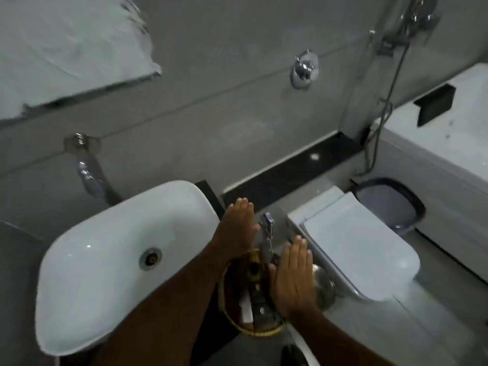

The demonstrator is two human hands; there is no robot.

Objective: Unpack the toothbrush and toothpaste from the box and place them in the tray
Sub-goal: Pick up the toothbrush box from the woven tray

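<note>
1. Both hands are out flat over the gap between the sink (111, 249) and the toilet (359, 249), palms down.
2. The left hand (237, 231) has its fingers straight and pressed together, holding nothing, fingertips reaching toward the dark ledge (287, 170) at the wall.
3. The right hand (291, 276) is likewise flat, fingers together and empty, sitting nearer the toilet lid.
4. Beneath and between the hands is a round tray (253, 331) with a yellow rim, dark inside.
5. In the tray lies a white box (245, 307) beside several dark packets; blur hides what they are, and no toothbrush or toothpaste can be made out.
6. A chrome spray handle (266, 233) stands upright just past the tray, between the two hands.
7. A tap (88, 175) juts from the grey wall above the sink.
</note>
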